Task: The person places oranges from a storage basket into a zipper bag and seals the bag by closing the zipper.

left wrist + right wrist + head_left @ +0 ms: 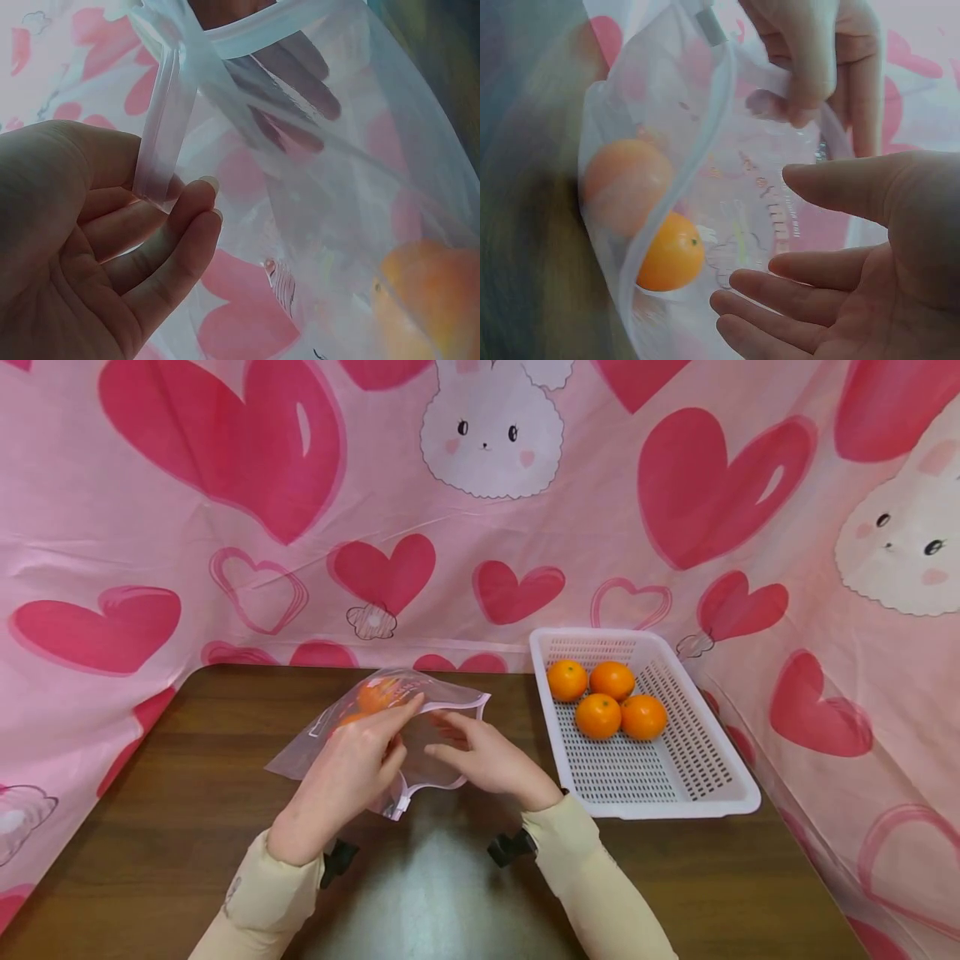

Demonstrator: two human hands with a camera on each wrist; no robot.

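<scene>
A clear zip bag [298,758] lies on the table with its mouth towards the right. My left hand [347,770] pinches the upper edge of the mouth between thumb and fingers; the left wrist view shows the zip strip [159,142] in that grip. Inside the bag are two oranges, one [626,187] behind the film and the other [671,253] seen through the opening. My right hand [491,758] is at the mouth, fingers extended and slightly spread, holding nothing. Its fingertips reach inside the opening. A white zip slider [711,26] sits at one end of the strip.
A white plastic basket [630,808] with slotted walls stands on the right, close beside my right forearm. Several oranges [597,717] sit together in its far half. Behind the dark wooden table [165,827] hangs a pink heart-patterned cloth [450,568], which also borders both sides.
</scene>
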